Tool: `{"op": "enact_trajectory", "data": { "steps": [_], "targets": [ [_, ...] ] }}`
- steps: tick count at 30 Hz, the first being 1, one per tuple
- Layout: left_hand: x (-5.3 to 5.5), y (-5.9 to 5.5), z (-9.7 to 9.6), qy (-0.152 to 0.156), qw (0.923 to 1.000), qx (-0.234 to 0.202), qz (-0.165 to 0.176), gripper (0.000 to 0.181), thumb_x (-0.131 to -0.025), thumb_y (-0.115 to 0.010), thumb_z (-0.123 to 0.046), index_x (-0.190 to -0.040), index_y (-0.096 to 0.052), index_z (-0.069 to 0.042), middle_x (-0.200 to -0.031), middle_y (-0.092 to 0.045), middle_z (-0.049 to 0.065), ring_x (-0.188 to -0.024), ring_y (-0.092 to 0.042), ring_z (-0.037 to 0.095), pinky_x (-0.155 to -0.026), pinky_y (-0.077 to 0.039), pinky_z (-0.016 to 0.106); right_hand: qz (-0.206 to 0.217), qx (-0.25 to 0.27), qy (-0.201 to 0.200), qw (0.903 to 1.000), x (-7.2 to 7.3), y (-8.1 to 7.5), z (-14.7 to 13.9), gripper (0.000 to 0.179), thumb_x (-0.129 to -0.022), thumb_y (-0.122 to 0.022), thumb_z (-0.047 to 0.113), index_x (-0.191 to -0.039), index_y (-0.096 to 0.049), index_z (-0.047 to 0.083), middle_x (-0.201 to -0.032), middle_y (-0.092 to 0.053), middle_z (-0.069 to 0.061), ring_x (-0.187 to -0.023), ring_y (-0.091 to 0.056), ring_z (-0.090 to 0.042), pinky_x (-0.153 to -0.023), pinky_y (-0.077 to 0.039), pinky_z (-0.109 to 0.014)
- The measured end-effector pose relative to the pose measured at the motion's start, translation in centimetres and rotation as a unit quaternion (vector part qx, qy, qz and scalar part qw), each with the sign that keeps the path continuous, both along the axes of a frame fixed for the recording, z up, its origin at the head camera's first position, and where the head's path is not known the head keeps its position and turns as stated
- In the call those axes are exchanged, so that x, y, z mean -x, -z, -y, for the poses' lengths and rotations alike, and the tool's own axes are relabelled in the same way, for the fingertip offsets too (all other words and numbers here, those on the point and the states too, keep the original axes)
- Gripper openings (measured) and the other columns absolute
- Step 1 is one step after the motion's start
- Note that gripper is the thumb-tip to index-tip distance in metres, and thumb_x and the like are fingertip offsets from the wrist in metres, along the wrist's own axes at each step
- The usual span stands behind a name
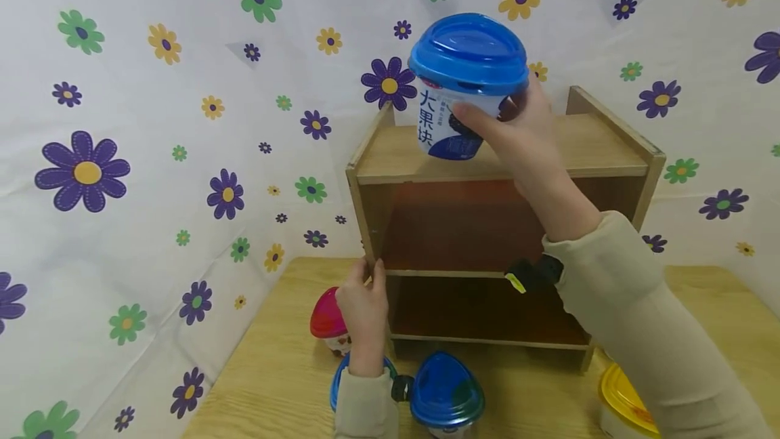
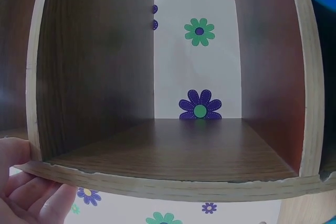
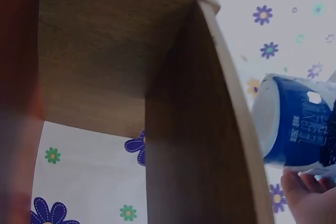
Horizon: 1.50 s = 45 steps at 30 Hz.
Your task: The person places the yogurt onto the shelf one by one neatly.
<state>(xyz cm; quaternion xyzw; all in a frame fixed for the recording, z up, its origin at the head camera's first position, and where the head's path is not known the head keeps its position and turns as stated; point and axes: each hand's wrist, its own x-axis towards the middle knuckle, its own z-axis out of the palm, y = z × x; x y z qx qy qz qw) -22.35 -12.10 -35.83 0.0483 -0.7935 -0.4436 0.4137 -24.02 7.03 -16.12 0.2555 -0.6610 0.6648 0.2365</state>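
Observation:
My right hand [image 1: 530,137] holds up a white and blue yogurt cup [image 1: 453,83] by its side, upright with its blue lid on top. The cup hangs just above the top board of a small wooden shelf [image 1: 390,151]. In the right wrist view, the cup's base [image 3: 266,121] shows beyond the shelf's side panel, with a gap between them. Lower down, my left hand [image 1: 363,303] grips the shelf's left side panel near the middle board. The left wrist view shows its fingers and thumb [image 2: 14,150] around the wooden edge.
On the table [image 1: 262,358] stand a pink-lidded cup [image 1: 328,314] left of the shelf and a blue-lidded cup [image 1: 445,391] in front. Another blue lid [image 1: 337,385] is partly behind my left wrist. A yellow-lidded cup [image 1: 624,398] stands right. Flowered cloth [image 1: 152,87] hangs behind.

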Motion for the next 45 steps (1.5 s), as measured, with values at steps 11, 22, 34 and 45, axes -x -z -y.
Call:
{"op": "enact_trajectory", "data": {
  "steps": [11,22,34,45],
  "targets": [
    [0.1,0.3,0.3,-0.001,0.9999,-0.003,0.010,0.019,-0.083,-0.062,-0.011,-0.096,-0.064,0.002,-0.095,-0.065,0.017,-0.084,-0.063,0.030,-0.064,-0.052,0.037,0.003,-0.044,-0.010,0.9990,3.1,-0.2,2.3,0.071,-0.077,-0.068,0.028,-0.134,-0.029,0.016,-0.131,-0.041,0.001,-0.118,-0.041,-0.015,-0.093,-0.039,-0.034],
    [0.1,0.3,0.2,0.000,0.9999,0.004,-0.017,0.019,-0.082,-0.062,-0.009,-0.095,-0.064,0.006,-0.093,-0.064,0.020,-0.083,-0.063,0.031,-0.062,-0.052,0.037,0.021,-0.050,0.007,0.9985,3.8,0.4,2.7,0.073,-0.075,-0.069,0.031,-0.134,-0.030,0.017,-0.131,-0.041,0.002,-0.119,-0.040,-0.014,-0.094,-0.038,-0.035],
    [-0.1,0.2,0.2,-0.001,0.9999,-0.008,-0.011,0.020,-0.082,-0.062,-0.009,-0.096,-0.064,0.005,-0.094,-0.064,0.019,-0.084,-0.062,0.031,-0.062,-0.052,0.038,0.024,-0.086,0.014,0.9959,4.0,0.5,2.9,0.069,-0.077,-0.068,0.030,-0.133,-0.032,0.011,-0.128,-0.045,-0.003,-0.115,-0.044,-0.017,-0.094,-0.038,-0.035],
    [0.0,0.3,0.2,-0.001,0.9996,0.001,-0.027,0.019,-0.082,-0.063,-0.008,-0.094,-0.064,0.007,-0.092,-0.064,0.021,-0.081,-0.063,0.031,-0.061,-0.052,0.038,0.078,-0.136,0.025,0.9874,4.1,0.2,3.2,0.069,-0.078,-0.066,0.034,-0.130,-0.029,0.009,-0.127,-0.045,-0.009,-0.112,-0.048,-0.023,-0.092,-0.040,-0.039]
  ]
}}
